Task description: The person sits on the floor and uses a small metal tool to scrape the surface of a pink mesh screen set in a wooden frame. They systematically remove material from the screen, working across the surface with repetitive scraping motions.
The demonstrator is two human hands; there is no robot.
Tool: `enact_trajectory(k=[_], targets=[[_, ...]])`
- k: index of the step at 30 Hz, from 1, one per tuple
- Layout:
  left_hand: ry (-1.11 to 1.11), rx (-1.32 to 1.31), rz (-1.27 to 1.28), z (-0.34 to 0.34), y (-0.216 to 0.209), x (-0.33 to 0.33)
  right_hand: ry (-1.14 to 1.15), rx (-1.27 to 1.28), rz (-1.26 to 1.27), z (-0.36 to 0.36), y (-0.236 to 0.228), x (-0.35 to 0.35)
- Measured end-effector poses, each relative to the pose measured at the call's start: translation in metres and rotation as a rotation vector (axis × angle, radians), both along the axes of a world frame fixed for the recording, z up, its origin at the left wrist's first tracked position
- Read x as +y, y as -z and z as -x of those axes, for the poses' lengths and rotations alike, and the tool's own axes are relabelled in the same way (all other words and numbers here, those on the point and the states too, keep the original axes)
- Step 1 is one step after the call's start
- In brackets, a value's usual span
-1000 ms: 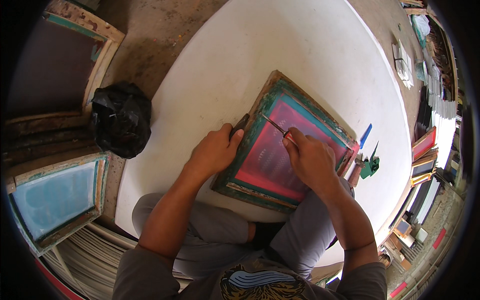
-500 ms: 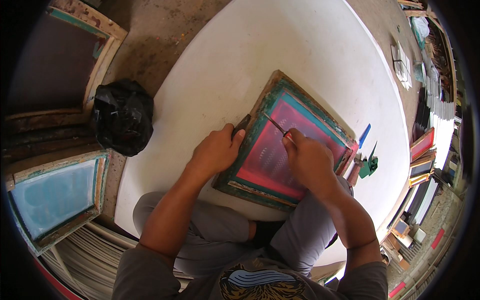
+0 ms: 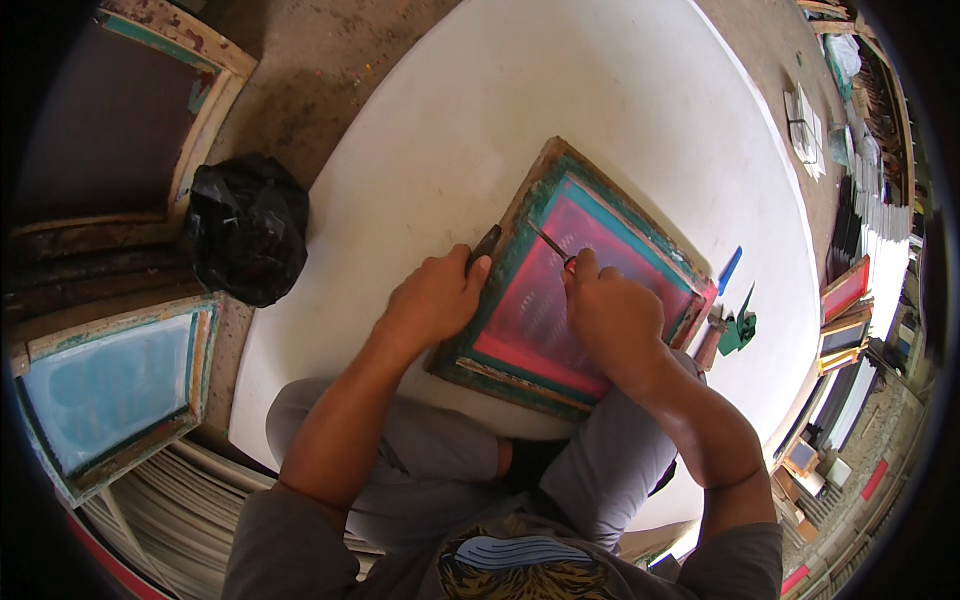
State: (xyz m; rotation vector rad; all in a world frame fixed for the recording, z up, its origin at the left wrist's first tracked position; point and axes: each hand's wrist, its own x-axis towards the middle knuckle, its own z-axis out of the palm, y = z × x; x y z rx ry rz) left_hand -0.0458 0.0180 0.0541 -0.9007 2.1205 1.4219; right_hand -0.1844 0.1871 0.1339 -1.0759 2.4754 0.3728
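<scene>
From my seat at the far end of the feed, I see the person's right grip closed around the red handle of a slim screwdriver-like tool with a metal shaft. The left grip is pinched, thumb against fingers, on a dark, flat piece at the left edge of a weathered green wooden frame with pink mesh; I can't tell what that piece is.

The shaft's tip is by the frame's upper left inner edge; whether it touches, I can't make out. My worry is a slip: too much push could drive the point through the mesh or toward the left thumb. The frame, tilted near the right knee, might also swivel if the left side loosens.

Under it spreads a broad, smooth white surface, with a blue strip and a crumpled green scrap to the right. Beyond, a black plastic bag and a pale-blue mesh frame sit left, stacked white sheets far right.
</scene>
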Motion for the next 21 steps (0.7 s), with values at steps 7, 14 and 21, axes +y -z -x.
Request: enact_trajectory(k=[7, 14, 21], targets=[[0.018, -0.036, 0.020, 0.003, -0.004, -0.001, 0.084, -0.130, 0.020, 0.005, 0.010, 0.004], [-0.024, -0.023, -0.053, 0.002, 0.002, -0.006, 0.379, -0.430, 0.300, 0.014, 0.019, 0.013], [-0.001, -0.023, -0.031, 0.000, 0.002, -0.008, 0.394, -0.432, 0.428, 0.010, 0.027, 0.034]])
